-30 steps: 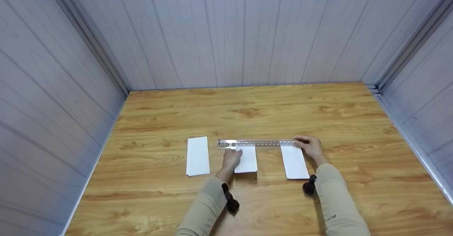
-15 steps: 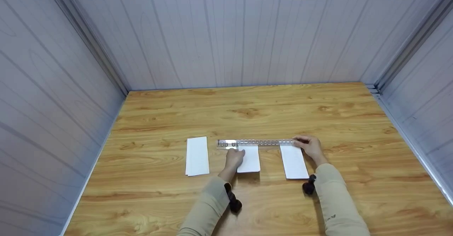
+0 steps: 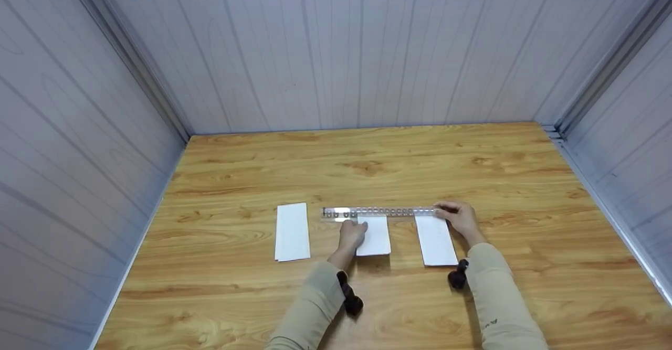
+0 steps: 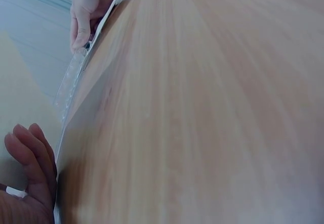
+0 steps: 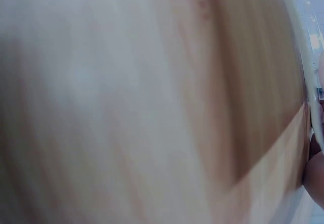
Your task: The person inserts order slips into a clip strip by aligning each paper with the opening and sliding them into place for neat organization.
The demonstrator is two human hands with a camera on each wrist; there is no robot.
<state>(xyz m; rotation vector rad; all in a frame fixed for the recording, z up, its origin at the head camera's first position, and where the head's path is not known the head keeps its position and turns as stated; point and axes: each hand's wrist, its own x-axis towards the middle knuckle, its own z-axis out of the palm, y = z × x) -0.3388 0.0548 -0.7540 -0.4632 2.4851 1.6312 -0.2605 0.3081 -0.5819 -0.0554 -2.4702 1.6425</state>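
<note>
In the head view, my left hand (image 3: pixel 353 235) pinches the left edge of the middle white sheet of paper (image 3: pixel 375 237), thumb on top. Its near edge casts a shadow on the wooden table (image 3: pixel 367 171). A clear plastic ruler (image 3: pixel 373 212) lies level across the far ends of this sheet and the right white sheet (image 3: pixel 437 241). At the ruler's right end, my right hand (image 3: pixel 458 219) grips it between thumb and fingers, over that sheet's far corner. The right wrist view shows only part of the right hand's fingers (image 5: pixel 315 178) at its edge.
Left of the ruler lies another pair of white sheets (image 3: pixel 293 233), slightly offset, one on the other. Pale panel walls (image 3: pixel 336 51) enclose the table at the back and both sides. A black wrist camera (image 3: pixel 353 304) sits on each sleeve.
My left hand and the middle sheet have slid a little to the right along the ruler. The right hand, the ruler and the other sheets have stayed in place.
</note>
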